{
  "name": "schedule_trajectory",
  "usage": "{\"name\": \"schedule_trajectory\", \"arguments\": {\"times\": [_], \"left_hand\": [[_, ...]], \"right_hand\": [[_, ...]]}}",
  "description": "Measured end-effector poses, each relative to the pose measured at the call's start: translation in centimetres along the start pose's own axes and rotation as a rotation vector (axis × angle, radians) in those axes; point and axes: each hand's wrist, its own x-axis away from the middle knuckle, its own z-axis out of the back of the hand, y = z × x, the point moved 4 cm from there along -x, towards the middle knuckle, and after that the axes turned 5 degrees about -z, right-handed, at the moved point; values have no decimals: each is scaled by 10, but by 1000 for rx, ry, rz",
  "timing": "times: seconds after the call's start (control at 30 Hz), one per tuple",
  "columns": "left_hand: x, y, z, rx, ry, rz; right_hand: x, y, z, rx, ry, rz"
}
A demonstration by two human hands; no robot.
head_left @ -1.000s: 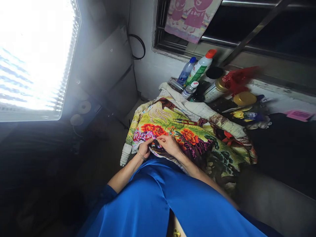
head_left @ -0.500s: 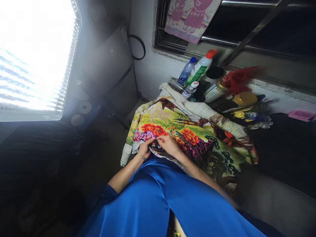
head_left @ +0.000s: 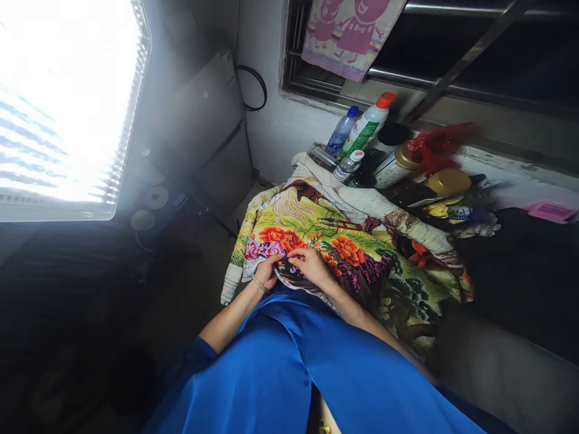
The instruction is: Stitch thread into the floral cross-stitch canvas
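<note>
A large cross-stitch cloth (head_left: 312,211), worked with orange flowers and green ground, spreads over my lap and the surface ahead. My left hand (head_left: 266,271) is closed on its near left edge, thumb on top, beside a pink stitched flower. My right hand (head_left: 310,265) is just to the right, over the dark stitched part, thumb and forefinger pinched together. Whatever lies between those fingertips is too small to make out. Red-handled thread snips (head_left: 341,224) rest on the cloth beyond my hands.
Behind the cloth stand a blue-capped bottle (head_left: 342,129), an orange-capped bottle (head_left: 368,123), a small white-capped bottle (head_left: 348,164) and a gold-lidded jar (head_left: 447,181). A bright lamp (head_left: 67,114) fills the upper left. A patterned towel (head_left: 348,36) hangs at the window.
My right hand has shifted very slightly, its fingers bent a little differently near the left thumb. My left hand and the cloth stay in place.
</note>
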Motion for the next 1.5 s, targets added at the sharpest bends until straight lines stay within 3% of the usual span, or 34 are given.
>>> {"name": "schedule_trajectory", "arguments": {"times": [0.63,1.23,1.5], "left_hand": [[-2,0,-1,-3,-54,82],[-4,-1,0,-3,-111,70],[-1,0,-1,17,-79,58]], "right_hand": [[-7,8,-2,-28,-46,-39],[-8,7,-3,-3,-28,-25],[-8,7,-1,-2,-38,4]]}}
